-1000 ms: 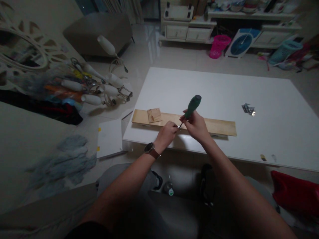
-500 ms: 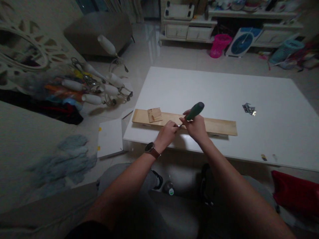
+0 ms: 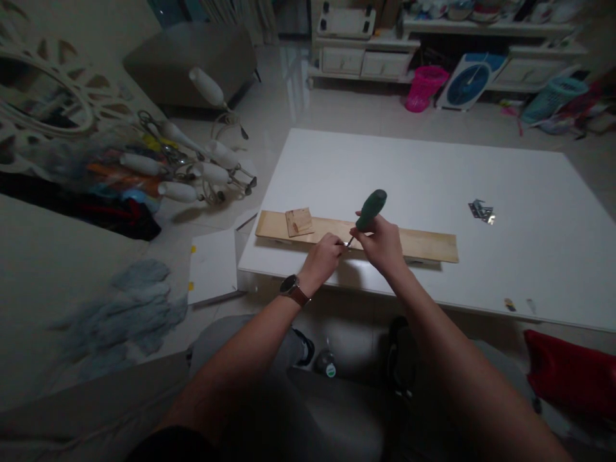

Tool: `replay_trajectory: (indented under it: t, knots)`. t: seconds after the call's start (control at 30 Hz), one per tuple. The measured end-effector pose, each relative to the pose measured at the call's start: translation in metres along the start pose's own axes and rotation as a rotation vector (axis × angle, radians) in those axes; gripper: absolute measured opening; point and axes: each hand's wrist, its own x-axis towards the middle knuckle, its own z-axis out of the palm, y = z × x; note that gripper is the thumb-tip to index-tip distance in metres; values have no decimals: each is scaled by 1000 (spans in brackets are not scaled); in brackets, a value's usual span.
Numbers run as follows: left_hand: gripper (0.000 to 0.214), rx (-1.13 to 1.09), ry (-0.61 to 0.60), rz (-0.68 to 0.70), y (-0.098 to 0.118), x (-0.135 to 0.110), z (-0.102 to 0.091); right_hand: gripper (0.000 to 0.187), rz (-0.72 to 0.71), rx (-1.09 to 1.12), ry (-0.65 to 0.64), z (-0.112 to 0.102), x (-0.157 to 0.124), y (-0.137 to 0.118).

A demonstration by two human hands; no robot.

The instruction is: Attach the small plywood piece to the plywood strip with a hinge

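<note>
1. Green-handled screwdriver (image 3: pixel 373 208): gripped in the curled fingers of the right hand (image 3: pixel 385 244), handle tilted up and away, shaft slanting down to the left toward the near edge of the wooden board (image 3: pixel 430 246).
2. Left hand (image 3: pixel 326 255): placed beside the screwdriver tip, fingers bunched over the near edge of the board. A small bright metal part (image 3: pixel 346 244) is seen at the fingertips; whether it is pinched or merely steadied cannot be told.
3. Work position: the wooden board is laid across the white table (image 3: pixel 375 167), beneath both hands and extending past each side. A small wooden square (image 3: pixel 299 222) is rested on it, left of the left hand.
4. Loose hardware: metal pieces (image 3: pixel 481 211) are set well to the right of the right hand, and slightly beyond it.
5. Step in hand: a fastener is apparently being driven; the screw itself is too small to be made out.
6. Next move: steady downward pressure and wrist rotation are likely required, with the left fingertips kept clear of the tip.
</note>
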Motion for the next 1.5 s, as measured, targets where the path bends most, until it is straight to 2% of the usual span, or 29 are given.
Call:
replay_trajectory:
  t: [0.07, 0.17, 0.37, 0.5, 0.63, 0.73, 0.87, 0.97, 1.13, 1.33, 1.43, 1.5]
  knots:
    - [30, -2, -4, -7, 1, 0, -1, 27, -32, -113, 38, 1, -1, -2]
    - [31, 1, -17, -1, 1, 1, -2, 27, -38, -128, 31, 4, -1, -2]
    - [34, 3, 4, 8, -2, 1, 1, 30, 19, 31, -7, 8, 0, 0]
    - [30, -12, 2, 7, 0, 0, 0, 40, 30, 164, -69, 8, 1, 5]
    - [26, -17, 2, 8, 2, 0, -1, 39, 35, 251, -106, 6, 1, 7]
    - [26, -32, 10, 6, 1, -1, -1, 33, 22, 165, -73, 4, 1, 5]
    - [28, -18, 5, 1, 1, 0, -1, 24, -27, -75, 56, 3, 0, 1]
    - [29, 3, -5, 11, 1, 0, -2, 24, -28, -106, 89, 5, 1, 0]
    - [30, -3, 0, 25, 1, 0, -2, 32, 15, 25, 8, 5, 2, 1]
    - [27, -16, 10, 18, 1, 0, -1, 50, 37, 229, -116, 1, 2, 4]
    - [24, -16, 2, 7, 2, 0, -2, 42, 33, 213, -131, -2, 2, 3]
    - [24, -15, -6, -3, 2, 0, -1, 32, 17, 117, -83, -2, 2, 1]
